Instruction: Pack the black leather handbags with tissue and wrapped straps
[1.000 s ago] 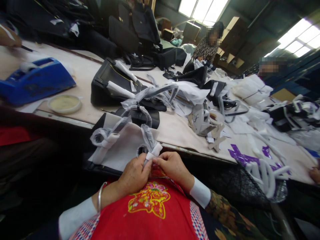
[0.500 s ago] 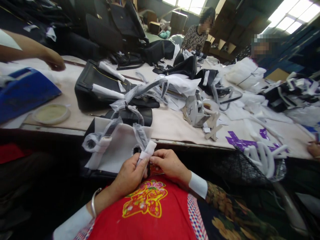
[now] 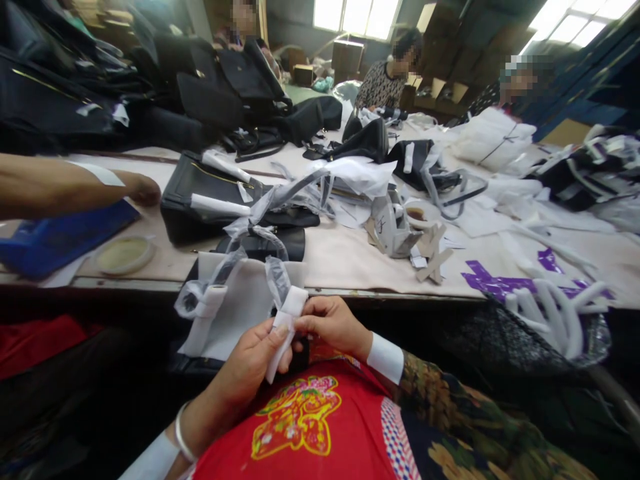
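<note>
My left hand (image 3: 250,363) and my right hand (image 3: 330,323) meet over my lap, both pinched on a white foam strip (image 3: 283,327) wound round a plastic-covered bag handle (image 3: 275,280). The handle belongs to a black bag (image 3: 240,303) covered with white paper, which leans on the table edge against my knees. A second white wrap (image 3: 207,310) sits on the handle's other end, to the left.
Another person's arm (image 3: 65,187) reaches across the table from the left above a blue tape dispenser (image 3: 55,240) and a round dish (image 3: 123,253). A black handbag (image 3: 210,197), tape rolls (image 3: 415,217), purple scraps (image 3: 493,280) and white foam tubes (image 3: 550,313) litter the table. Other people sit beyond.
The white strip stands out longer between my fingers and my left thumb has slid up along it. The other person's arm has reached further right over the blue dispenser.
</note>
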A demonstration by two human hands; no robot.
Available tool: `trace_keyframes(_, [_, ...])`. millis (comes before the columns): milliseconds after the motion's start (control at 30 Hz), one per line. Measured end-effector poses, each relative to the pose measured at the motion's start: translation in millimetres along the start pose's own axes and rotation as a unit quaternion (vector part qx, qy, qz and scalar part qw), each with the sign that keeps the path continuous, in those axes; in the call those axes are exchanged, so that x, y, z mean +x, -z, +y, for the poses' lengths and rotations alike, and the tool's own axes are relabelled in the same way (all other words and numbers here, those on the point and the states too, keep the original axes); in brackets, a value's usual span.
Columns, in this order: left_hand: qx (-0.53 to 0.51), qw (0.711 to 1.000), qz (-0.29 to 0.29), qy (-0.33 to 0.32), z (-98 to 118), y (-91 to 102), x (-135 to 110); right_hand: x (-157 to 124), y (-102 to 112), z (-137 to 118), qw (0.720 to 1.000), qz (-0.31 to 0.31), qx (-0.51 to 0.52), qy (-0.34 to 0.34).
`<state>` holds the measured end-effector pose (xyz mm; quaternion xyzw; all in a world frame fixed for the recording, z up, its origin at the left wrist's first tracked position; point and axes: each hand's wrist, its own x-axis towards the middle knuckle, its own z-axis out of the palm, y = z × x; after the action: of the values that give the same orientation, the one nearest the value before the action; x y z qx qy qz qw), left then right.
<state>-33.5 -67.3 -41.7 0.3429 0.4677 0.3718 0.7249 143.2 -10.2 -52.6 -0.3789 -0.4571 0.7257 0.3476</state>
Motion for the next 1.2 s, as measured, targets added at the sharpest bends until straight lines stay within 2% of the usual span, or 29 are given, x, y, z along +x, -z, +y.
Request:
trace_keyframes(167, [-0.032,0.999,-0.013,-0.026,4,1.3,0,4,2,-12,0.993,-0.019,-0.105,0.049])
trace_keyframes(300, [-0.016,0.998,-0.019,-0.05,4,1.7,1,1,-5,-8,0.994,-0.017,-0.099,0.052])
trace_keyframes(467, [0.041,0.997,-0.011,-0.067,4,-8.2,1,1,-22,-2,0.996,-0.005,-0.086,0.008])
trace_keyframes(600, [0.14,0.986,0.003,-0.092,11,-6.0,-4,4,-19,-6,0.99,0.033,-0.138,0.019])
trace_keyframes(667, [0.234,0.961,0.05,-0.141,12,8.7,-14,5,-9,-7,0.984,0.079,-0.158,0.035])
trace_keyframes(700, [0.276,0.941,0.096,-0.17,10,19.4,-21,4,-3,-6,0.979,0.112,-0.166,0.04])
trace_keyframes(767, [0.311,0.898,0.233,-0.207,0,44.2,-38,3,11,-1,0.967,0.178,-0.178,0.039])
trace_keyframes(800, [0.302,0.886,0.291,-0.197,-8,56.7,-48,2,18,3,0.962,0.199,-0.185,0.033])
trace_keyframes(867, [0.269,0.878,0.372,-0.136,-28,78.9,-67,0,26,14,0.957,0.214,-0.194,0.011])
trace_keyframes(967, [0.146,0.892,0.426,-0.036,-61,102.3,-83,-1,25,28,0.968,0.17,-0.186,-0.007])
trace_keyframes(1033, [-0.024,0.913,0.405,0.03,-78,112.7,-82,0,17,32,0.979,0.122,-0.162,0.011])
trace_keyframes(1100, [-0.182,0.92,0.343,0.046,-86,121.0,-73,3,6,33,0.99,0.082,-0.112,0.029])
trace_keyframes(1167, [-0.247,0.922,0.297,0.019,-85,127.2,-57,6,-3,31,0.997,0.055,-0.048,0.029])
trace_keyframes(1200, [-0.236,0.926,0.293,-0.002,-81,129.1,-49,7,-7,30,0.999,0.044,-0.017,0.023])
